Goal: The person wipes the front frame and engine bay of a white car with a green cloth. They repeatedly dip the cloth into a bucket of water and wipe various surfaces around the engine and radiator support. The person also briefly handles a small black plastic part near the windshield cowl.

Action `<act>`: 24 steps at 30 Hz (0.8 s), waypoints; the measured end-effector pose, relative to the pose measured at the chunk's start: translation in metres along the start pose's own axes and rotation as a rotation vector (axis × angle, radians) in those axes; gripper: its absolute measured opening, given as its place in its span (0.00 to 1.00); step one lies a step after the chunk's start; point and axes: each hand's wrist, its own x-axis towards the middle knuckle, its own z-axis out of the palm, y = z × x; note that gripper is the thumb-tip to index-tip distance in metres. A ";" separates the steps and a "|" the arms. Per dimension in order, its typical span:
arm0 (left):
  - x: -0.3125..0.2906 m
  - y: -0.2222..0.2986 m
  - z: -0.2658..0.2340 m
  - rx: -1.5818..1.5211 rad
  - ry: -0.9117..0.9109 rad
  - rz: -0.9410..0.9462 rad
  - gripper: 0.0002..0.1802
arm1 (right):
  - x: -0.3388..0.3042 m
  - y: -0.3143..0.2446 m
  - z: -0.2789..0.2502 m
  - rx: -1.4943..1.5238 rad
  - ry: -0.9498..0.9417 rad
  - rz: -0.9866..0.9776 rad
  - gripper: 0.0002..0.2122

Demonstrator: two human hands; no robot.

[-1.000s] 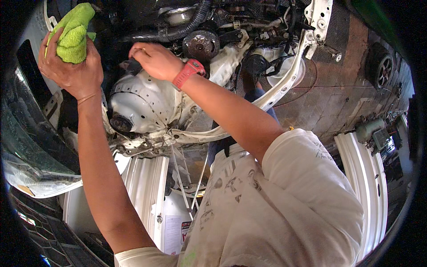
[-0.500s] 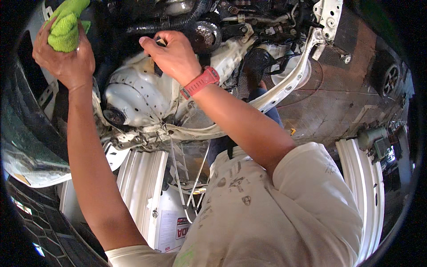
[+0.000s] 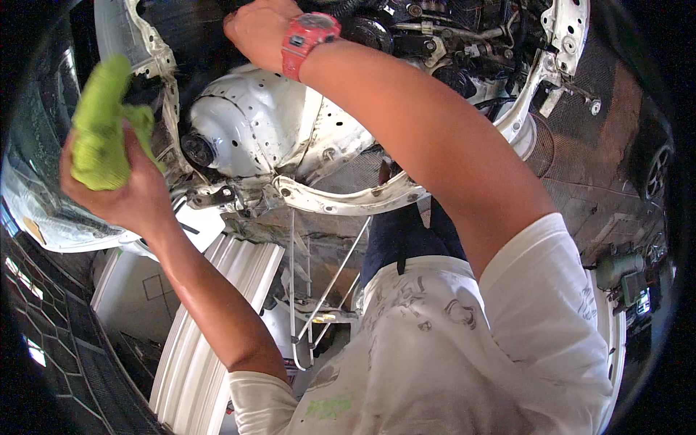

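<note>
My left hand (image 3: 119, 192) is closed round a bunched lime-green cloth (image 3: 101, 148), held up beside the car body at the left. Part of the cloth sticks up above my fingers, slightly smeared by motion. Farther off, my right hand (image 3: 259, 35) reaches over the bare engine bay, with a red watch (image 3: 308, 40) on its wrist. Its fingers look curled in, but their tips are hidden, and so is anything between them. Below that hand lies a rounded white metal housing (image 3: 243, 119) of the car body, with bolt holes and a dark round opening on its near side.
A curved white front crossmember (image 3: 348, 197) runs between me and the bay. Dark hoses and metal parts (image 3: 464, 32) fill the far side. A white folding frame (image 3: 296, 290) and a ribbed white panel (image 3: 217, 319) stand below. A wheel (image 3: 657, 174) is at the far right.
My view has shifted. The left hand with the cloth has come down and nearer. My right hand has moved farther off, toward the top edge, and its pinching fingertips have gone from sight.
</note>
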 end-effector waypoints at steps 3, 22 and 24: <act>-0.036 0.004 -0.020 -0.039 -0.144 -0.163 0.34 | 0.017 -0.005 -0.015 -0.098 -0.098 -0.106 0.13; -0.083 -0.015 0.007 0.102 -0.410 -0.329 0.42 | 0.054 -0.009 -0.010 -0.336 0.108 -0.229 0.10; -0.079 -0.016 0.006 0.082 -0.440 -0.323 0.41 | 0.056 -0.013 -0.005 -0.265 -0.045 -0.264 0.12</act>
